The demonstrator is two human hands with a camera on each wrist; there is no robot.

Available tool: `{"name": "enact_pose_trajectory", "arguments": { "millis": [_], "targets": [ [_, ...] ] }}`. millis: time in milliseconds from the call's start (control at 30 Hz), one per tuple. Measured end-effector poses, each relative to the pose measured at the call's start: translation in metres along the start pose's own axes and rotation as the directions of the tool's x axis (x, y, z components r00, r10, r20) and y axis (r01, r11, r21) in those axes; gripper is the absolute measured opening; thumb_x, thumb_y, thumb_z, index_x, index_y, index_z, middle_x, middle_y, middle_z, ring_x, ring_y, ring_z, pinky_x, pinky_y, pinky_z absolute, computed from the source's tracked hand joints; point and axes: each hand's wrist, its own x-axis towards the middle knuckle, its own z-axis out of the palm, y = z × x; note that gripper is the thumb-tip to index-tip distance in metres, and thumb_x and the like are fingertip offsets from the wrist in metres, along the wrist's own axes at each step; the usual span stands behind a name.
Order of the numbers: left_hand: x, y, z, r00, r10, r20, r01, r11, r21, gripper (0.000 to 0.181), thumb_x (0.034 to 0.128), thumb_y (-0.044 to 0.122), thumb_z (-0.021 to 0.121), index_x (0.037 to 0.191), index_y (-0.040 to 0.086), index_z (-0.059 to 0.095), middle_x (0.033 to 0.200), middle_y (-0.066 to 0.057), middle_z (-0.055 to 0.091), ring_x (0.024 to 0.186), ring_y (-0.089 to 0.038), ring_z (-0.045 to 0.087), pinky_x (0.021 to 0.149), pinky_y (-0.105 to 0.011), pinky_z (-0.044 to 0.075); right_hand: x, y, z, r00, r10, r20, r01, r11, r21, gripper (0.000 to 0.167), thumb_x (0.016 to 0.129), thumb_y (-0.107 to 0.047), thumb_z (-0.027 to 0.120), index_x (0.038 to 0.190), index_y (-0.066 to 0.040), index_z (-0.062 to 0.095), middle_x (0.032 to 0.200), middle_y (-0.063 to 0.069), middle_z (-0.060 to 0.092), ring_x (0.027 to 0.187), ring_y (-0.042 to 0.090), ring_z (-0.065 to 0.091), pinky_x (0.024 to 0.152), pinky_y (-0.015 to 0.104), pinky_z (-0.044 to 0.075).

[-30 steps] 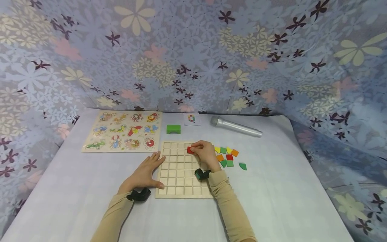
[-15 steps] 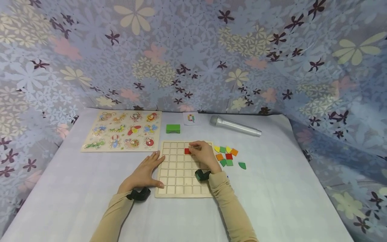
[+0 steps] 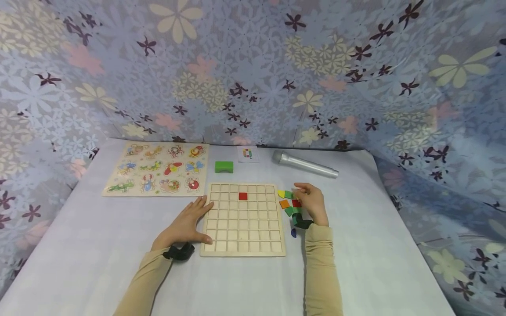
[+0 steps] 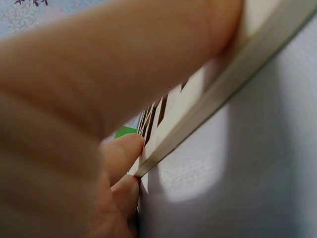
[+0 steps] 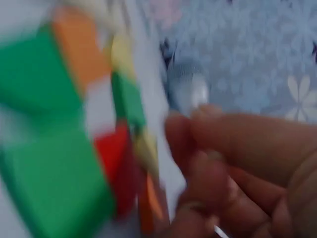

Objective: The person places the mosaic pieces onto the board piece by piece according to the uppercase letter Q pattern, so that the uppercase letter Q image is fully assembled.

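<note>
A wooden grid board [image 3: 243,253] lies on the table with a red square [image 3: 243,196] in a cell of its second row from the far side. My left hand [image 3: 183,226], fingers spread, rests along the board's left edge; the left wrist view shows its thumb on the rim [image 4: 193,111]. To the board's right, my right hand [image 3: 312,202] is above the loose pieces, beside a red piece [image 3: 296,203]. In the right wrist view its fingers [image 5: 237,144] are loosely bent with nothing visible between them, near green [image 5: 59,183] and orange [image 5: 81,47] pieces.
An insect picture board [image 3: 158,169] lies at the far left. Behind the grid board are a green block [image 3: 224,166], a small pattern card [image 3: 247,154] and a silver microphone [image 3: 306,165]. A blue piece [image 3: 294,233] lies near the grid board's right edge.
My right hand has let go of the red square, which stays on the board, and has moved right to the loose pieces. My left hand keeps its place at the board's edge.
</note>
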Motion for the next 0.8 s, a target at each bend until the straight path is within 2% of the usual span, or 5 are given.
{"name": "enact_pose_trajectory", "arguments": {
  "millis": [200,333,500,667,800],
  "targets": [
    [0.000,0.000,-0.002,1.000,0.004,-0.006,-0.004,1.000,-0.004,0.112,0.0609,0.045,0.087,0.148,-0.001,0.034,0.158,-0.028,0.016,0.147,-0.046,0.014,0.120,-0.059,0.013,-0.001,0.012,-0.015,0.998,0.029,0.062,-0.023,0.994,-0.105,0.036,0.091,-0.017,0.066,0.124,-0.004,0.064,0.110,0.016,0.069,0.091,0.015,0.062,0.074,0.018,0.046],
    [0.000,0.000,-0.001,1.000,-0.001,0.005,0.001,1.000,-0.003,0.112,0.0613,0.047,0.086,0.148,-0.001,0.034,0.159,-0.027,0.016,0.148,-0.045,0.013,0.120,-0.059,0.013,-0.006,0.015,-0.023,0.997,0.054,0.057,-0.049,0.995,-0.082,0.035,0.085,-0.010,0.072,0.119,-0.003,0.066,0.102,0.012,0.070,0.087,0.012,0.061,0.073,0.017,0.046],
    [0.002,0.001,0.000,1.000,-0.006,0.003,0.006,1.000,-0.006,0.112,0.0612,0.047,0.086,0.148,0.000,0.034,0.159,-0.027,0.016,0.148,-0.045,0.013,0.120,-0.059,0.013,-0.008,0.017,-0.028,0.996,0.016,0.087,-0.009,0.996,-0.085,0.039,0.081,-0.003,0.074,0.119,-0.003,0.064,0.106,0.014,0.070,0.086,0.013,0.059,0.070,0.020,0.047],
    [0.001,-0.001,0.000,1.000,-0.001,-0.002,0.001,1.000,0.004,0.112,0.0608,0.048,0.086,0.148,0.000,0.035,0.159,-0.027,0.017,0.147,-0.045,0.014,0.120,-0.059,0.014,-0.008,0.015,-0.023,1.000,0.002,0.025,0.003,0.985,-0.170,0.035,0.081,-0.005,0.074,0.115,-0.005,0.067,0.107,0.015,0.070,0.096,0.026,0.060,0.077,0.029,0.044],
    [0.001,-0.002,0.001,1.000,-0.002,0.000,0.002,1.000,-0.001,0.112,0.0610,0.048,0.086,0.148,0.000,0.035,0.159,-0.027,0.016,0.148,-0.045,0.014,0.120,-0.059,0.013,-0.007,0.016,-0.018,0.999,-0.007,-0.037,-0.001,0.982,-0.190,0.031,0.083,-0.008,0.074,0.113,-0.005,0.068,0.109,0.016,0.071,0.106,0.031,0.060,0.090,0.042,0.045]
  ]
}}
